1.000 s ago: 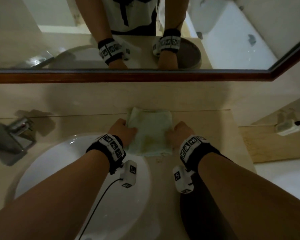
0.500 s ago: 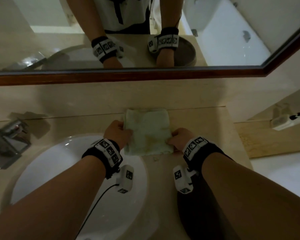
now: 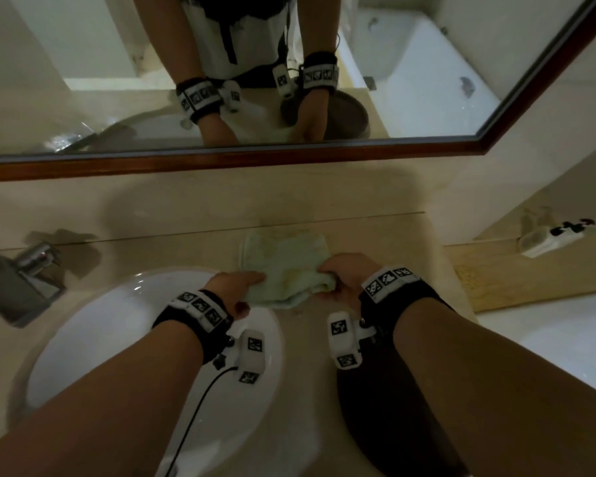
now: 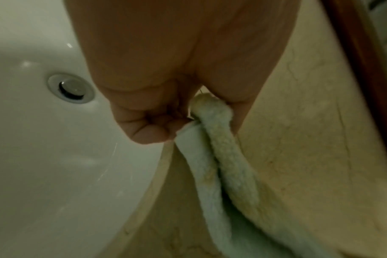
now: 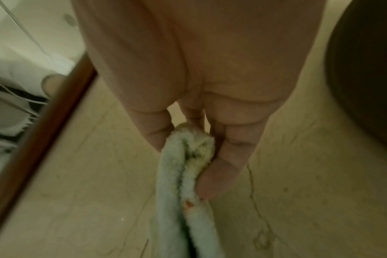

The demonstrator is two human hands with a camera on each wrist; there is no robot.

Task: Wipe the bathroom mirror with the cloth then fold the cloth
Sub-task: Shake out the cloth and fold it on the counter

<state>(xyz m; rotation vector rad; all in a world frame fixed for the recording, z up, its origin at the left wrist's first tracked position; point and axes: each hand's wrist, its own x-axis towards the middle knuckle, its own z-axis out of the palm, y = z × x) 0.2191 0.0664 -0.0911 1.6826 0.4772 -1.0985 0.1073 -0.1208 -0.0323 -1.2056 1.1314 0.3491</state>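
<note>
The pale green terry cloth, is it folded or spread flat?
Folded: both wrist views show doubled layers of the pale green terry cloth, near edge lifted.

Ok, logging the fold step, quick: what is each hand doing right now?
Left hand: pinching the cloth at its near-left corner.
Right hand: pinching the cloth's near-right corner.

pale green cloth [image 3: 283, 266], folded, near edge lifted off counter, below wood-framed mirror [image 3: 427, 80]

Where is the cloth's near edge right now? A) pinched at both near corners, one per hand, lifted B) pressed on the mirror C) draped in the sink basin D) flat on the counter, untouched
A: the left hand and right hand each pinch a near corner of the cloth, raising that edge off the counter; the wrist views show the doubled layers between the fingers.
</note>
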